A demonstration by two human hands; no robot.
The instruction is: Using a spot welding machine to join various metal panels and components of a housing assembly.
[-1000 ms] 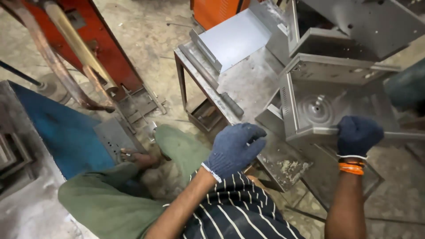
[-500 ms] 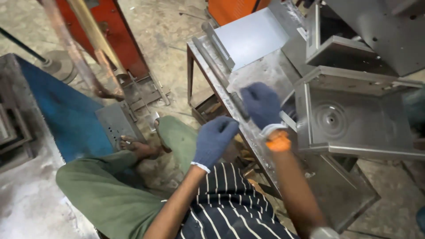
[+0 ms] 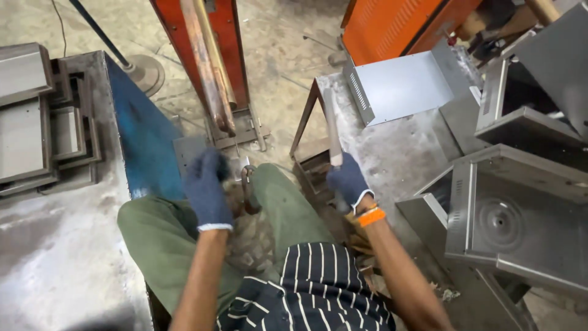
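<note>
Your right hand (image 3: 348, 179), gloved, w/ clenched grip round a metal bar (image 3: 331, 125) at counter (image 3: 398, 153) edge. Left hand (image 3: 207, 187) grip: can't tell, small metal piece (image 3: 248, 184) just beside it.

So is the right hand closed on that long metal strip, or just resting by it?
Closed: the right hand wraps its gloved fingers around the near end of the metal strip on the bench edge.

A red machine frame (image 3: 223, 55) stands on the concrete floor (image 3: 288, 73), with an orange cabinet (image 3: 398, 27) further right. Grey sheet-metal trays (image 3: 43, 116) are stacked at the left beside a blue panel (image 3: 144, 141). At the right, a flat louvred metal panel (image 3: 401, 86) lies on a steel workbench (image 3: 398, 153) near open sheet-metal housings (image 3: 520, 214).
</note>
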